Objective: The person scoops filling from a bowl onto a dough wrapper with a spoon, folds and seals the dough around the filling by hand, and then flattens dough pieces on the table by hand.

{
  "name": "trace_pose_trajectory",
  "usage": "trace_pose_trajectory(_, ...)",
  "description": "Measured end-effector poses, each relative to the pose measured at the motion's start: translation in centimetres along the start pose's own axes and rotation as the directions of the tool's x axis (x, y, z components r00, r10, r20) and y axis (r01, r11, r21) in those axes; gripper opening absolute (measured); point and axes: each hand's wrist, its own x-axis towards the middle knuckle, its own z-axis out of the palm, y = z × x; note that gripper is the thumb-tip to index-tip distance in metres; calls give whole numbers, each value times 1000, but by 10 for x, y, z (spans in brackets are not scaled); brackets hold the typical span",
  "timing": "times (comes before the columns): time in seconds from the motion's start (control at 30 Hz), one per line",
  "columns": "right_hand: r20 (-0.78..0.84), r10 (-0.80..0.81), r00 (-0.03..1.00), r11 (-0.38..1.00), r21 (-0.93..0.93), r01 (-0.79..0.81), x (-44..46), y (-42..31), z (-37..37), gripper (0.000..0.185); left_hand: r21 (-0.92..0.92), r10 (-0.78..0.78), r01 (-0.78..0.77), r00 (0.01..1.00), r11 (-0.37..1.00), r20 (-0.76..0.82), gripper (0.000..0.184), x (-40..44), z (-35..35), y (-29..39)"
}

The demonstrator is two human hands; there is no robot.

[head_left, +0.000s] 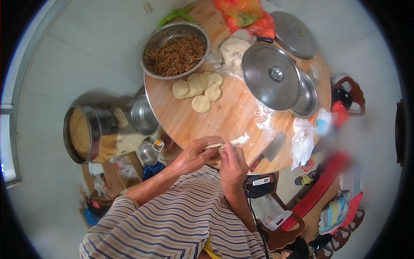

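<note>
Close to the table's front edge, my left hand (198, 153) cups a dough wrapper (214, 146) with its fingers curled round it. The fingers of my right hand (233, 165) pinch the wrapper's gathered rim from the other side. Most of the wrapper is hidden by my hands, and I cannot tell what is inside it. Beyond them lie several flat dough rounds (201, 104), some overlapping. Behind these stands a metal bowl (144, 59) of brown minced filling (174, 55), with a utensil handle (206, 57) over its rim.
A cleaver (274, 146) lies right of my hands, near scattered flour (264, 116). Farther back are a dough lump (234, 52), a metal lid (269, 86) resting over a basin (307, 98), and a red plastic bag (258, 23). A large pot (95, 134) stands left of the table.
</note>
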Motion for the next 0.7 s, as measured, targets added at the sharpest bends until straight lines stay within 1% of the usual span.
trace_pose_trajectory(0.03, 9, -98, 995, 993, -68, 98, 0, 0, -1, 27, -41, -45, 46, 998, 998, 34, 36, 0, -1, 3)
trace_pose_trajectory(0.07, 9, -97, 995, 993, -68, 98, 0, 1, -1, 27, -40, -45, 47, 998, 998, 34, 36, 1, -3, 3)
trace_pose_trajectory(0.13, -49, -149, 988, 987, -63, 146, 1, 2, 0, 27, -170, -168, 187, 978, 967, 123, 45, 3, -7, 5)
trace_pose_trajectory(0.17, -49, -148, 988, 987, -63, 145, 0, 3, 0, 27, -170, -168, 188, 978, 967, 123, 45, 1, -6, 8)
trace_pose_trajectory(0.23, -89, -128, 988, 989, -84, 120, 0, 4, 0, 26, -269, -152, 176, 982, 947, 110, 57, -4, -3, 24)
trace_pose_trajectory(0.27, -89, -128, 988, 989, -84, 121, 1, 3, 0, 26, -269, -152, 176, 982, 947, 110, 57, -3, -5, 20)
trace_pose_trajectory(0.33, -130, -42, 991, 999, -17, 40, 3, -1, -1, 22, -312, -81, 113, 990, 943, 113, 65, -1, -7, 8)
trace_pose_trajectory(0.37, -130, -42, 991, 999, -17, 40, 3, -1, -1, 22, -312, -82, 114, 990, 943, 113, 65, -2, -5, 4)
trace_pose_trajectory(0.43, -133, -20, 991, 999, 44, 26, 4, -2, 0, 18, -298, -77, 86, 996, 951, 40, 58, -3, 1, 0)
trace_pose_trajectory(0.47, -132, -20, 991, 999, 44, 26, 5, -2, 1, 18, -298, -78, 86, 996, 951, 40, 58, -3, 5, -1)
trace_pose_trajectory(0.53, -145, -30, 989, 998, 51, 37, 5, -2, 4, 16, -349, -115, 103, 993, 932, -15, 49, -4, 10, -5)
trace_pose_trajectory(0.57, -145, -30, 989, 998, 51, 38, 4, -2, 5, 16, -349, -115, 102, 993, 931, -15, 49, -4, 10, -7)
trace_pose_trajectory(0.63, -124, -20, 992, 995, 99, 33, 2, -1, 8, 15, -303, -125, 107, 991, 947, -41, 42, -2, 10, -11)
trace_pose_trajectory(0.7, -120, -7, 993, 996, 85, 17, 1, -2, 6, 14, -272, -128, 106, 990, 956, -64, 40, -3, 14, -8)
